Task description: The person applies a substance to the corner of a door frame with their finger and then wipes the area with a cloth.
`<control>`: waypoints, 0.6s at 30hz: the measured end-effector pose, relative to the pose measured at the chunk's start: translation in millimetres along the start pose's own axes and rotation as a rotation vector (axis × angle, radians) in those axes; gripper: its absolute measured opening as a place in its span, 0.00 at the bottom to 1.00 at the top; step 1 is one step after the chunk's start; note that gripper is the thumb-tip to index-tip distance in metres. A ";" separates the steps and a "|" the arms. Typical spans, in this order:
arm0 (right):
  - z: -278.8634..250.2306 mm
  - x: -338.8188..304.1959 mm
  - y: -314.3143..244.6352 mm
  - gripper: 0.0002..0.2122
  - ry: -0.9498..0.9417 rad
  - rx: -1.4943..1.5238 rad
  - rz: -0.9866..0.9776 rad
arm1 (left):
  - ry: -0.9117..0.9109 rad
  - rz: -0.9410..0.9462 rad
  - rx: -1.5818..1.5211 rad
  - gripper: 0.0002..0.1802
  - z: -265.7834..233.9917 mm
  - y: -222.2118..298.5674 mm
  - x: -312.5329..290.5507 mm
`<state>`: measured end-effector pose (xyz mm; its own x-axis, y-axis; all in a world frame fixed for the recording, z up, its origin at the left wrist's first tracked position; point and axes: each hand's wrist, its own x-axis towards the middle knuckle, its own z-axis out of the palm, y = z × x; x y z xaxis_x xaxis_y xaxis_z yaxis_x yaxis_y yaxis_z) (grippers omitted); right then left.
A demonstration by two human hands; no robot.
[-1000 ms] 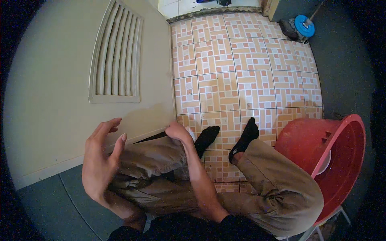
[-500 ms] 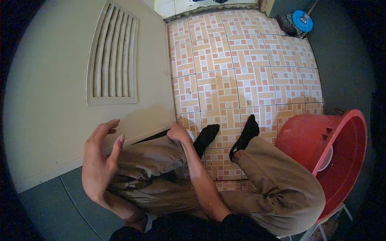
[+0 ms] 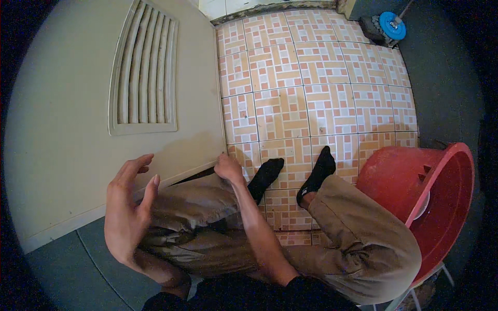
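A cream door with a slatted vent stands on my left. My left hand is raised in front of its lower part, thumb and fingers apart, holding nothing. At the door's bottom corner, above my left trouser leg, my right hand is closed in a fist. The fist is right against the door's edge. Whatever its fingers pinch is hidden from view. A dark gap shows under the door's lower edge beside this hand.
My feet in black socks rest on the patterned tile floor. Close on the right, a red tub lies tipped on its side with a white round thing inside. A blue mop head stands by the far right wall.
My right fist has shifted slightly up along the door's corner. The left hand has hardly moved, and the view has tilted a little.
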<state>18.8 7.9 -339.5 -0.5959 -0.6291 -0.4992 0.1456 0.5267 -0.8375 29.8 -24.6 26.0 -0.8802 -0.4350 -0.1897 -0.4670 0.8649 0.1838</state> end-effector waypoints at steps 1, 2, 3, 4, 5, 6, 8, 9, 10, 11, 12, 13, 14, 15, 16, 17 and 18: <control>5.1 5.0 9.3 0.18 0.002 -0.002 0.001 | 0.051 0.051 -0.011 0.21 2.2 -1.4 0.3; 10.5 15.7 25.4 0.19 -0.007 -0.011 0.057 | 0.055 0.060 -0.016 0.21 2.8 1.4 1.4; 12.0 19.5 29.4 0.21 -0.024 -0.018 0.111 | 0.062 0.068 -0.036 0.21 3.8 1.8 1.3; 13.0 21.8 33.8 0.21 -0.020 -0.020 0.110 | 0.069 0.077 -0.057 0.21 4.0 2.8 1.3; 11.5 20.6 29.1 0.20 -0.076 -0.020 0.086 | 0.072 0.073 -0.053 0.21 3.3 1.3 0.7; 9.1 19.7 24.3 0.20 -0.130 -0.021 0.063 | 0.062 0.065 -0.040 0.21 2.6 0.3 0.3; -1.4 18.2 2.1 0.18 -0.244 -0.055 -0.036 | 0.053 0.045 -0.021 0.21 -0.1 -2.0 -1.5; -11.9 13.3 -7.2 0.17 -0.346 -0.094 -0.121 | 0.046 0.049 -0.027 0.21 0.9 -1.9 -0.9; -18.4 6.0 -15.9 0.17 -0.353 -0.094 -0.118 | 0.039 0.051 -0.028 0.20 1.4 -2.2 -0.9; -26.2 0.2 -24.0 0.17 -0.345 -0.132 -0.110 | 0.038 0.050 -0.029 0.20 2.0 -1.7 -0.5; -29.1 -2.8 -27.9 0.17 -0.337 -0.171 -0.104 | 0.041 0.057 -0.039 0.20 2.5 -1.8 -0.4; -26.4 -4.0 -28.1 0.17 -0.342 -0.169 -0.104 | 0.044 0.061 -0.049 0.20 3.0 -2.6 -0.4; -25.3 -5.8 -27.1 0.17 -0.264 -0.176 -0.052 | 0.046 0.064 -0.051 0.20 2.4 -1.6 -0.1; -23.9 -8.0 -26.0 0.18 -0.186 -0.182 -0.002 | 0.045 0.065 -0.056 0.20 1.8 -0.8 0.2; -16.4 -4.9 -13.5 0.18 -0.184 -0.183 -0.002 | 0.045 0.065 -0.060 0.19 1.3 -0.1 0.5; -9.0 3.3 9.4 0.18 -0.121 -0.148 0.004 | 0.048 0.077 -0.066 0.19 0.7 3.5 2.3; -5.7 5.5 14.6 0.18 -0.071 -0.108 0.004 | 0.045 0.074 -0.070 0.19 0.4 4.0 2.5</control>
<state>13.2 15.4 -353.2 -0.5375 -0.6640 -0.5199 0.0593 0.5852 -0.8087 25.7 -22.2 25.9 -0.9146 -0.3828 -0.1298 -0.4040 0.8761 0.2629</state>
